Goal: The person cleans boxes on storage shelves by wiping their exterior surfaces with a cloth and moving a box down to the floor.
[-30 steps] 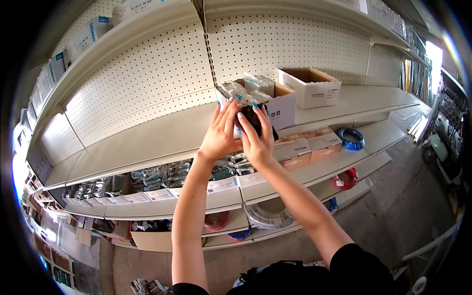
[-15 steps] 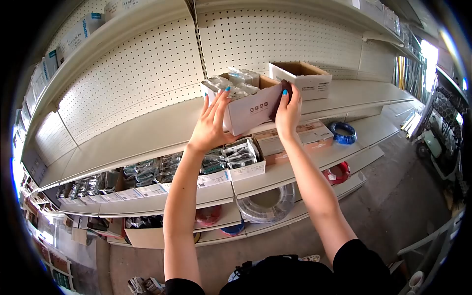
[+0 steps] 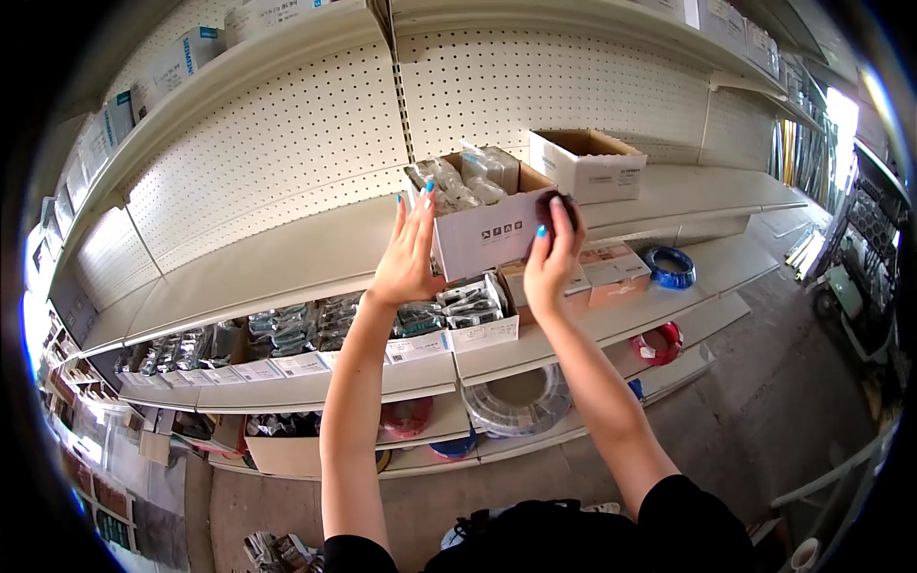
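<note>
A white cardboard box, its top uncovered, sits at the front of the middle shelf with clear plastic-wrapped packets inside. Against its left corner rests my left hand, fingers stretched upward and spread. My right hand is at the box's front right corner, closed around a dark brown cloth that is partly hidden by the fingers. Just behind, to the right, stands a second white box with its top uncovered.
On the shelf below are boxes of bagged parts, closed brown cartons and a blue coil. Lower still lie a clear tubing coil and a red coil. A perforated back panel rises behind.
My right hand has moved down a little along the box's right corner with the brown cloth. My left hand remains at the left side. The view has shifted slightly.
</note>
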### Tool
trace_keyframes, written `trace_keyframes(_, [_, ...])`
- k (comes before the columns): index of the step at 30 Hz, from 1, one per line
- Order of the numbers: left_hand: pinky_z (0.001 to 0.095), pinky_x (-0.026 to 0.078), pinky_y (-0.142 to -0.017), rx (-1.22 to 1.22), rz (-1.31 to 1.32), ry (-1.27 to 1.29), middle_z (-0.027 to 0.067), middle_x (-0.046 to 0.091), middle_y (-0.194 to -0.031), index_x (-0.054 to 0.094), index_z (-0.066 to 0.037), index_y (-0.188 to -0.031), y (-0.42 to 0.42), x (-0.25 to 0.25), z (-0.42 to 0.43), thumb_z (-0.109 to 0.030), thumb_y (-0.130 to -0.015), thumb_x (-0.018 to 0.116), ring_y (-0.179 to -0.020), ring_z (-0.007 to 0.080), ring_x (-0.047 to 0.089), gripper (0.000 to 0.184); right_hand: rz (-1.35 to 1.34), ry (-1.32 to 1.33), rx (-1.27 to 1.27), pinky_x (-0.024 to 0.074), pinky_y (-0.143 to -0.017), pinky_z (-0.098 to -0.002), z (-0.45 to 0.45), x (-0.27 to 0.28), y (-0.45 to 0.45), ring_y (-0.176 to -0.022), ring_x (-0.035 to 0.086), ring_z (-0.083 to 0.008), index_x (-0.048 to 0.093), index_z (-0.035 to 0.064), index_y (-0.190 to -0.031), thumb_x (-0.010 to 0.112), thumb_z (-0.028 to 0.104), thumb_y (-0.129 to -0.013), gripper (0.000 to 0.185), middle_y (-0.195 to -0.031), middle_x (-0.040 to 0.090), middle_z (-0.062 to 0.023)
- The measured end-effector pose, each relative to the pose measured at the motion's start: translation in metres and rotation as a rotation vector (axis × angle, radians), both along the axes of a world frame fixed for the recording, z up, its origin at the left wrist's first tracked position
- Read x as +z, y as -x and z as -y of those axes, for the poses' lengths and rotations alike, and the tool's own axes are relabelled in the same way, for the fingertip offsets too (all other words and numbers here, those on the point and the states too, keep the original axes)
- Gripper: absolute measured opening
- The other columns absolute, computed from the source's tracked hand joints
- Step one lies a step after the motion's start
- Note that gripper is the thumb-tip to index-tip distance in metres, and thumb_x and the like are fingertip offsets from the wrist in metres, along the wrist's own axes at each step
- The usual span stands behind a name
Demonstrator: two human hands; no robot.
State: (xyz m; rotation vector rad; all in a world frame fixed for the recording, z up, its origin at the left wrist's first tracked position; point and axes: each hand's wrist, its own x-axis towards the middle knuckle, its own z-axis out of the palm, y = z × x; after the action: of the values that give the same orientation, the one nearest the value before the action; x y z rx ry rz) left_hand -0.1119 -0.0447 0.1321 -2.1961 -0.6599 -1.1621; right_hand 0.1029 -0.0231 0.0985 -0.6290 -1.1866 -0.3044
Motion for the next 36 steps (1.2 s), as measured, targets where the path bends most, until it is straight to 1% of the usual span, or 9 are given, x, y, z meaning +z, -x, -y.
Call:
trace_keyframes(4, [0.0598, 0.020, -0.110, -0.027, -0.001, -0.057, 0.0265, 0.033, -0.145, 0.020, 0.002, -0.143, 0.002, 0.000, -0.006, -0.023, -0.061, 0.082, -0.135, 0.0410, 0.032, 0.106, 0.290, -0.159, -0.004, 0.0371, -0.104, -0.0487, 0.020, -0.011, 0.047, -0.119, 0.049, -0.0369, 0.065, 0.0105, -0.116, 0.063, 0.007, -0.076, 0.040, -0.129, 0.052, -0.0172])
trace_keyframes(8, [0.0595, 0.021, -0.110, -0.068, 0.044, 0.032, 0.0241, 0.036, -0.143, 0.025, 0.000, -0.142, 0.014, -0.003, -0.011, -0.020, -0.064, 0.079, -0.134, 0.0402, 0.035, 0.097, 0.307, -0.201, -0.049, 0.0441, -0.095, -0.0502, 0.041, -0.012, 0.096, -0.112, 0.054, -0.0393, 0.066, 0.0213, -0.116, 0.062, 0.016, -0.081, 0.035, -0.130, 0.051, -0.0126])
trace_keyframes(13, [0.0436, 0.043, -0.102, -0.178, 0.093, 0.036, 0.0265, 0.038, -0.140, 0.028, 0.002, -0.140, 0.007, 0.003, -0.005, -0.003, -0.057, 0.077, -0.126, 0.0408, 0.043, 0.096, 0.468, -0.253, -0.146, 0.0394, -0.099, -0.0536, 0.024, -0.017, 0.072, -0.115, 0.053, -0.0400, 0.064, 0.0249, -0.118, 0.064, 0.014, -0.079, 0.040, -0.132, 0.050, -0.0126])
trace_keyframes(15, [0.0459, 0.044, -0.099, -0.187, 0.087, 0.108, 0.0288, 0.034, -0.142, 0.025, 0.000, -0.141, 0.011, -0.001, -0.007, -0.004, -0.053, 0.082, -0.124, 0.0424, 0.045, 0.105, 0.413, -0.247, -0.179, 0.0356, -0.101, -0.0557, 0.012, -0.018, 0.056, -0.117, 0.052, -0.0401, 0.063, 0.0270, -0.118, 0.063, 0.015, -0.080, 0.040, -0.132, 0.051, -0.0113])
trace_keyframes(20, [0.0461, 0.045, -0.099, -0.150, 0.060, 0.156, 0.0284, 0.027, -0.146, 0.022, -0.002, -0.142, 0.011, -0.002, -0.010, 0.000, -0.047, 0.084, -0.125, 0.0402, 0.045, 0.113, 0.170, -0.087, -0.161, 0.0282, -0.106, -0.0591, -0.014, -0.014, 0.009, -0.121, 0.047, -0.0375, 0.062, 0.0142, -0.119, 0.058, 0.002, -0.083, 0.038, -0.132, 0.048, -0.0172])
trace_keyframes(22, [0.0456, 0.045, -0.099, -0.135, 0.057, 0.160, 0.0276, 0.026, -0.147, 0.022, -0.002, -0.142, 0.011, -0.002, -0.008, 0.000, -0.047, 0.084, -0.125, 0.0398, 0.045, 0.113, 0.089, -0.001, -0.171, 0.0349, -0.103, -0.0480, -0.016, -0.007, -0.007, -0.121, 0.045, -0.0396, 0.056, 0.0070, -0.123, 0.052, -0.001, -0.085, 0.039, -0.132, 0.047, -0.0195])
trace_keyframes(25, [0.0452, 0.045, -0.100, -0.120, 0.067, 0.168, 0.0267, 0.026, -0.147, 0.022, -0.002, -0.142, 0.011, -0.003, -0.009, 0.000, -0.048, 0.084, -0.124, 0.0392, 0.045, 0.113, -0.050, 0.118, -0.111, 0.0346, -0.102, -0.0457, -0.029, -0.007, -0.019, -0.121, 0.044, -0.0389, 0.051, 0.0059, -0.128, 0.050, 0.001, -0.090, 0.038, -0.132, 0.046, -0.0199])
trace_keyframes(33, [0.0453, 0.045, -0.098, -0.083, 0.044, 0.066, 0.0266, 0.029, -0.146, 0.023, 0.002, -0.141, 0.007, 0.002, -0.008, -0.006, -0.051, 0.085, -0.122, 0.0394, 0.047, 0.109, -0.033, -0.033, 0.004, 0.0342, -0.104, -0.0467, -0.011, -0.022, 0.021, -0.123, 0.043, -0.0381, 0.055, 0.0034, -0.123, 0.052, -0.001, -0.087, 0.036, -0.133, 0.046, -0.0206])
trace_keyframes(36, [0.0452, 0.044, -0.098, -0.064, 0.050, 0.052, 0.0269, 0.029, -0.146, 0.023, 0.003, -0.141, 0.004, -0.001, -0.008, -0.006, -0.059, 0.082, -0.121, 0.0401, 0.048, 0.102, 0.182, -0.140, 0.024, 0.0403, -0.101, -0.0466, 0.008, -0.030, 0.057, -0.116, 0.051, -0.0360, 0.068, 0.0049, -0.109, 0.062, -0.004, -0.078, 0.032, -0.125, 0.054, -0.0170])
